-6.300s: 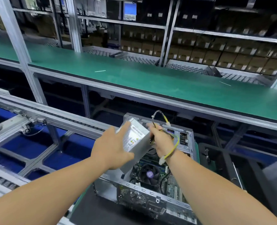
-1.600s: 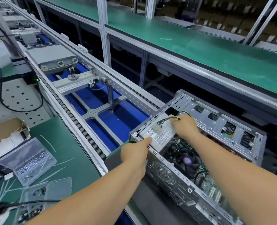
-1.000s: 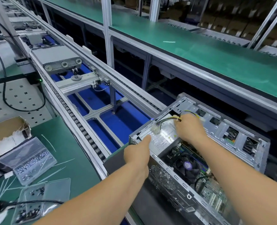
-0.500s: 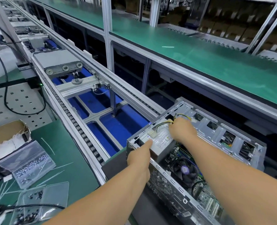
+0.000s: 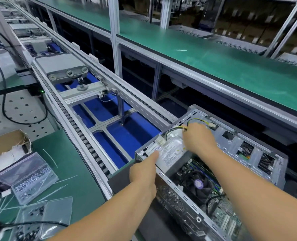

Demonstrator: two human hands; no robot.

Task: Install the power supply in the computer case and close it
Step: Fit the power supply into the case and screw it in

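The open grey computer case [image 5: 266,159] lies on its side on a dark pallet on the conveyor. The silver power supply [image 5: 170,152] with a white label sits in the case's left corner. My left hand [image 5: 142,173] presses a straight finger on the supply's near edge. My right hand [image 5: 198,138] rests on the supply's far end with its fingers curled around the yellow and black cables [image 5: 194,121]. A white connector [image 5: 161,140] lies on top of the supply. The CPU fan [image 5: 199,184] and motherboard show inside the case.
Blue-floored conveyor rails [image 5: 99,108] run to the left. Clear plastic boxes of screws [image 5: 27,178] and a cardboard box [image 5: 3,146] sit on the green bench at my left. A green shelf [image 5: 213,61] runs behind the case. A black cable [image 5: 5,101] crosses the perforated plate.
The power supply has gone from being held above the case to sitting in its corner. In the last second both hands stay on it with only small shifts.
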